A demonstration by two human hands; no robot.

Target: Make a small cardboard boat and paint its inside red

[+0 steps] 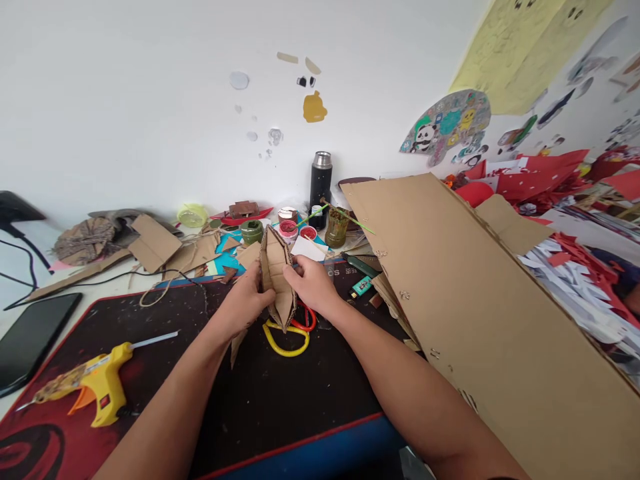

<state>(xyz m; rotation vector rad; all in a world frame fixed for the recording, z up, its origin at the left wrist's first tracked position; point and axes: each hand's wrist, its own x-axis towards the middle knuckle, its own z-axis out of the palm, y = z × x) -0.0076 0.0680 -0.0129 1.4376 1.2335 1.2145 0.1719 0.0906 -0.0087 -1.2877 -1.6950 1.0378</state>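
Between my two hands is a small boat-shaped cardboard piece [278,270], hollow, with raised side walls and pointed ends. My left hand [251,297] grips its left wall, the thumb reaching inside. On the other side my right hand [311,280] pinches the right wall, its thumb at the inner edge. The piece is tilted up over the dark desk mat [280,407]. Beneath it lie scissors with yellow and red handles [287,350], their blades hidden. A pointed cardboard scrap [238,347] shows under my left wrist.
At left lie a yellow glue gun [107,387] and a black phone [37,343]. A large cardboard sheet [480,300] leans across the right side. Behind my hands stand a black thermos [321,180], small paint jars [251,232] and cardboard scraps. A lighter [361,287] lies right of my hands.
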